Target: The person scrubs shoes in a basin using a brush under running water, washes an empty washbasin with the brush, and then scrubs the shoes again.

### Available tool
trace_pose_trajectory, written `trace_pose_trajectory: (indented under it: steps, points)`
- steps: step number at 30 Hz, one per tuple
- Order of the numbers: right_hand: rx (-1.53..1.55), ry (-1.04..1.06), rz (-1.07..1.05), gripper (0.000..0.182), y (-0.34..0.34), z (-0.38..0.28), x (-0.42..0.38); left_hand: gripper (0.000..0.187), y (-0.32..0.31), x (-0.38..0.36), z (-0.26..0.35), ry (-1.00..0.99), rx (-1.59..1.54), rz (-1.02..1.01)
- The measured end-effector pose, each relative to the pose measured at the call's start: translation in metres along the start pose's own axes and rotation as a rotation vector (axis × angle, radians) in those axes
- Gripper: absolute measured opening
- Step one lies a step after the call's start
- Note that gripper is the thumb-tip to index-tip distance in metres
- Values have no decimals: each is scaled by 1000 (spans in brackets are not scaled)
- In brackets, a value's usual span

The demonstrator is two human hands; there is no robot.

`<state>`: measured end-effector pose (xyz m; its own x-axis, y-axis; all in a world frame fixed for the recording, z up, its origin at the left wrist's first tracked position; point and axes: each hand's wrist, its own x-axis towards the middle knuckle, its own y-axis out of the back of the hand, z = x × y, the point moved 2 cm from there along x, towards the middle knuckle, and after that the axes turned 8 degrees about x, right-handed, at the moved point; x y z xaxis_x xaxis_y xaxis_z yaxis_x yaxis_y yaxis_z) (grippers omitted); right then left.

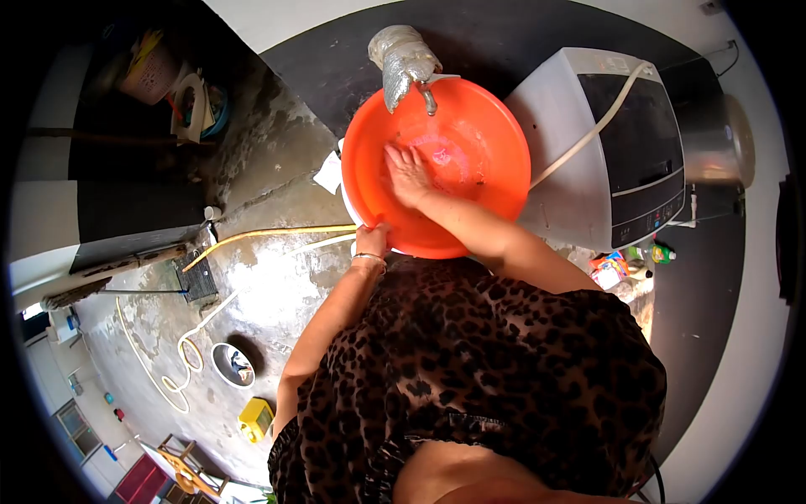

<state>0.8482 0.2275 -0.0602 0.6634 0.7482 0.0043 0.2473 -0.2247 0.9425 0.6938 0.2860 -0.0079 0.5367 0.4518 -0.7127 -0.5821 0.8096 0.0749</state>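
Observation:
A large orange basin (pixel 495 143) sits below a wrapped tap (pixel 428 99), with a pink pattern on its bottom. My right hand (pixel 408 178) reaches inside it, fingers spread flat against the inner left side. At the basin's lower left rim, my left hand (pixel 372 241) is closed around the edge. A bracelet circles my left wrist. Silvery wrapping (pixel 404 59) covers the pipe behind the tap.
A washing machine (pixel 571 151) stands right of the basin, with a pale hose (pixel 592 133) over it. A yellow hose (pixel 277 231) runs left. On the wet floor are a round bucket (pixel 220 363) and a yellow container (pixel 254 419).

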Motion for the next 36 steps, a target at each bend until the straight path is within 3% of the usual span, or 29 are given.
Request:
trace_pose_trajectory:
  steps: [1,2,5,6,7,9,12,15,16,19,23,24,25,27,28,31,33,35,36]
  points:
    - [20,9,-22,60,17,4,5,14,0,-1,3,-27,-52,49]
    - [74,-123,80,63,14,14,10,17,3,0,5,-34,-31,17]
    - [43,-219,231,67,35,2,11,22,9,-4,4,-48,49,-40]
    - [-13,-251,59,67,22,-4,10,21,7,-5,7,-60,82,-37]
    - [-369,-157,-21,67,9,-12,7,20,6,-5,10,-74,114,-34]
    - [80,-78,27,62,9,-5,1,18,5,-5,12,-122,73,7]
    - [111,-248,233,61,37,-8,9,18,6,-1,8,-135,35,-20]
    - [119,-392,84,61,18,-17,12,19,3,2,6,-85,78,-38]
    - [-34,-250,143,61,11,-20,4,19,4,-1,7,-92,75,-32]
    - [111,-355,255,61,20,-6,10,20,4,-4,8,-131,5,-38]
    - [140,-446,163,61,13,-10,15,21,3,2,-2,-125,91,-30]
    - [-26,-368,37,61,8,-15,10,21,2,1,4,-120,114,-18]
    - [119,-322,69,62,8,-15,4,21,1,-1,10,-124,103,-14]
    - [130,-414,2,62,18,1,10,20,5,-12,14,-115,83,-2]
    - [114,-464,130,63,21,8,13,20,4,-10,11,-130,66,-15]
    - [122,-447,126,61,25,4,10,18,0,-9,12,-141,171,2]
    - [-208,-150,-94,56,3,-9,-6,16,1,-1,7,-151,113,28]
    - [-32,20,-183,59,1,-5,-15,15,3,3,1,-216,42,77]
    - [-83,2,-183,60,13,2,-16,15,7,-6,10,-121,21,15]
